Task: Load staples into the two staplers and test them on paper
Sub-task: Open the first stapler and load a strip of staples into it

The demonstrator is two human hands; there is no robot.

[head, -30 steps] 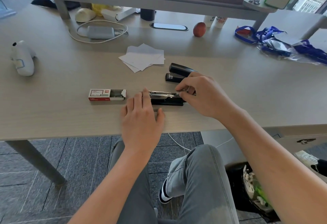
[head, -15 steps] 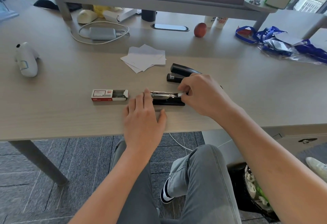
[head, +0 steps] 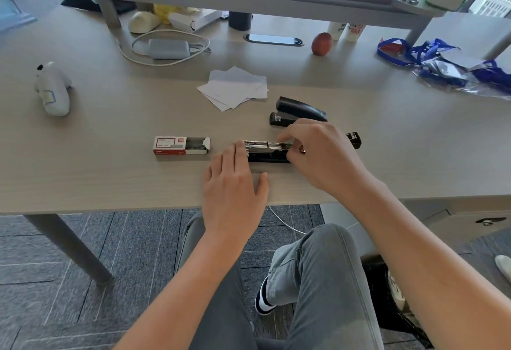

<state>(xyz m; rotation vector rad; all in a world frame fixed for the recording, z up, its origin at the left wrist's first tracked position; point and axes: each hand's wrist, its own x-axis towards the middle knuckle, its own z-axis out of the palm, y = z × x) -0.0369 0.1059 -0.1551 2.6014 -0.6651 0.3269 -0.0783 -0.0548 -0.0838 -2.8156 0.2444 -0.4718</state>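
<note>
Left of open stapler (head: pixel 266 148): staple box (head: pixel 181 145) open, staples inside

The right hand (head: pixel 318 153) covers the middle of the opened stapler (head: pixel 266 150), so what its curled fingertips pinch over the metal channel cannot be told. The left hand (head: pixel 235 186) hides the stapler's left tip. The second stapler (head: pixel 298 113) loses its near edge behind the right knuckles. Print on the staple box (head: pixel 181 145) is too small to read. The blue straps (head: pixel 442 61) run off the right edge.
</note>
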